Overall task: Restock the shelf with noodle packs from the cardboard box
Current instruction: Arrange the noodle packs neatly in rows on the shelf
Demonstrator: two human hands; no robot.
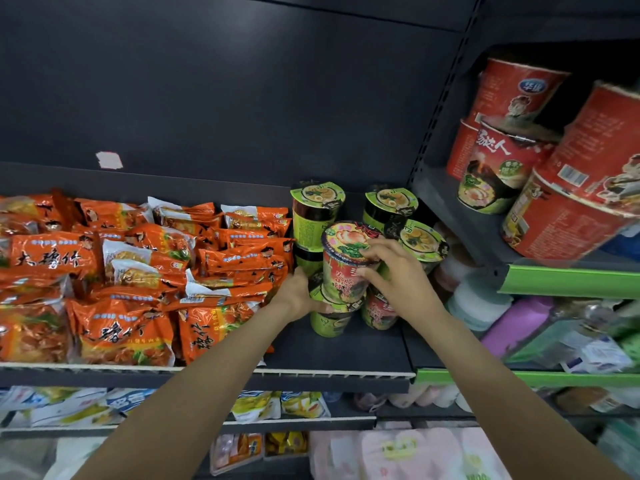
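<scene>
Noodle cup [344,265] with the red wrap is sitting stacked on a green cup [329,322], both hands curling around it: left hand [299,294] gripping low, right hand [394,268] clasping its rim. Orange noodle packs [138,271] are lying left of the hands on the shelf [346,355].

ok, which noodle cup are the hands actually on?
The red-sided cup with the pink and green lid, stacked at the front of the cluster. Right hand grips its rim, left hand its base. The surrounding cups are green-lidded and untouched.
</scene>
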